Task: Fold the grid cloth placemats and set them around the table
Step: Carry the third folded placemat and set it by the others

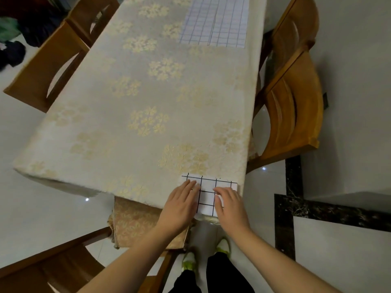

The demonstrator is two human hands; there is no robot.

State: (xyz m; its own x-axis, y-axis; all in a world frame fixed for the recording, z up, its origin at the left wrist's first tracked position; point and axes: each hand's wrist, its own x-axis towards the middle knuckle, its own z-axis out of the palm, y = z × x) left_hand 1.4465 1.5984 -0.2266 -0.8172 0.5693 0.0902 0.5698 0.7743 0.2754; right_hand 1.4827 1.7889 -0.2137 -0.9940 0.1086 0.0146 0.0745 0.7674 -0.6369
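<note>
Flat, both hands (208, 203) on folded placemat (208, 188)

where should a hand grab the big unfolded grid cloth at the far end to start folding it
Pinch the near edge of the unfolded grid cloth at its two corners, from the table's right side. It lies flat by that edge, so only edges offer a hold.

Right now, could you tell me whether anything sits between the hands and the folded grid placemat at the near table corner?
Nothing visible does. The left hand and right hand both rest flat on the folded placemat, touching it directly.
</note>
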